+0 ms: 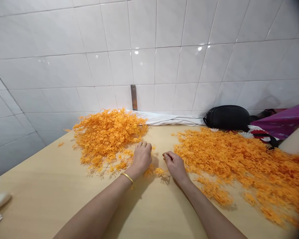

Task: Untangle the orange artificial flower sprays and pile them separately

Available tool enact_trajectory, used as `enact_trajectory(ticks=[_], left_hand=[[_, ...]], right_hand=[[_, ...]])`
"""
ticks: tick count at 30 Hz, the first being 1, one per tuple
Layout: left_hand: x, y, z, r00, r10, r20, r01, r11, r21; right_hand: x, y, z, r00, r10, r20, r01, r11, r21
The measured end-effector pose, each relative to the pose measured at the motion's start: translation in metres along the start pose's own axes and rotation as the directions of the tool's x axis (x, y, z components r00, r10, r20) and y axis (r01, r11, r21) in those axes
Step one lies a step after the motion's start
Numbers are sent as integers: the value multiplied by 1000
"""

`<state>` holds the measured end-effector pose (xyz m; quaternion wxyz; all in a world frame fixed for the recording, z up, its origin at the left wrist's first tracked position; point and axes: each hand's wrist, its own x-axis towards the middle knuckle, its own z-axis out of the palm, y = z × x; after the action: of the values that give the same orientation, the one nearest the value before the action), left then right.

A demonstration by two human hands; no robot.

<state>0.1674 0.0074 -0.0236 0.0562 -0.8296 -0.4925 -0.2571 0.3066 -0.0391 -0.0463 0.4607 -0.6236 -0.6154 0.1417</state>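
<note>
2 orange flwr piles; R hand pinched tog., L hand curled, grip unclear.

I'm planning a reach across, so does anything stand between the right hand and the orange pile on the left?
Yes: the left hand is between the right hand and the left orange pile, beside the pile's near right edge. A straight path would likely meet it.

Gold bangle, gold ring
</note>
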Motion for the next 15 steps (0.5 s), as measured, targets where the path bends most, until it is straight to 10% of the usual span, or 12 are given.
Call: enact_trajectory(ticks=[7,11,15], left_hand=[[-19,-9,-2,994,-110,24,111,992,-61],[-25,4,-12,994,89,-61,-104,939,-328],[-34,25,-18,942,326,85,-256,857,-446]], right_hand=[[-5,-6,-1,997,-49,65,47,999,22],[3,5,-4,992,115,60,-128,945,301],[8,10,-7,971,229,67,-229,815,532]])
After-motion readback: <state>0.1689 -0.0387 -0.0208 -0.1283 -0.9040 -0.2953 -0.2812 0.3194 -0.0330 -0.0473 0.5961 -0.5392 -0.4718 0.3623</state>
